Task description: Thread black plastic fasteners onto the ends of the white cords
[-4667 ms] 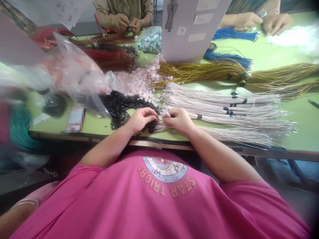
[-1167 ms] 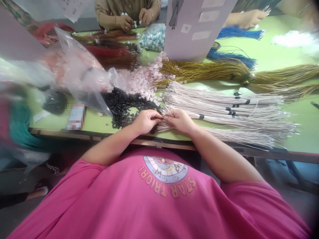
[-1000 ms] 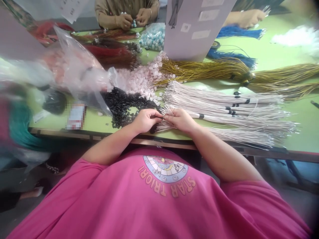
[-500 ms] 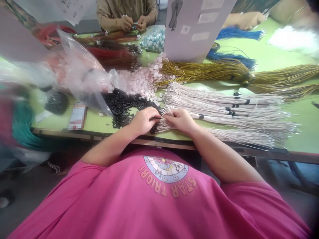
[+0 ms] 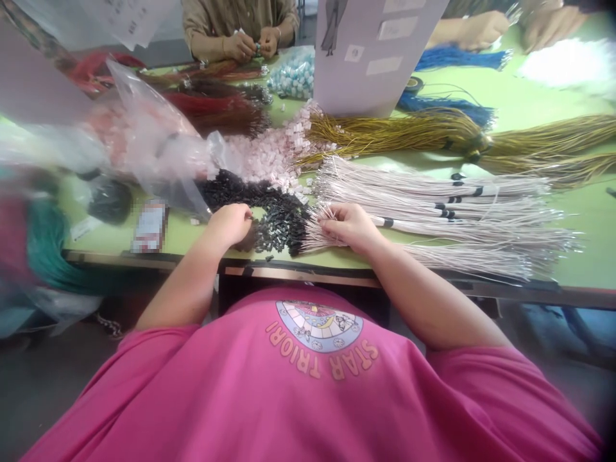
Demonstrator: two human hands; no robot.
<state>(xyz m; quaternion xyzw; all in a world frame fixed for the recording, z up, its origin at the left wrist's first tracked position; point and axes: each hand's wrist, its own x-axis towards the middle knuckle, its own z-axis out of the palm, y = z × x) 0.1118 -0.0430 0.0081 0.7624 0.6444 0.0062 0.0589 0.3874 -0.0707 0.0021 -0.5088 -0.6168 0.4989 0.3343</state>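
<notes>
My left hand [image 5: 229,224] is at the left side of a heap of small black plastic connector housings [image 5: 276,228]. Its fingers are curled together at the pile, and what lies between them is hidden. Beside the heap, my right hand [image 5: 350,224] pinches white wires [image 5: 330,239] near their tips, thumb against forefinger. The tips fan out leftward towards the black housings. Long bundles of the same white wires [image 5: 423,196], wrapped with black tape in places, lie to the right under and beyond my right forearm.
Pale pink housings [image 5: 269,154] lie behind the black ones, beside a clear plastic bag [image 5: 158,141]. Yellow wires [image 5: 394,138] stretch across the back. An upright lilac panel [image 5: 360,70] stands behind them. Across the table, a co-worker's hands [image 5: 255,46] hold small parts.
My left hand, earlier touching or close to the wire tips by my right hand, has moved left to the far side of the black housings. My right hand has stayed at the white wires.
</notes>
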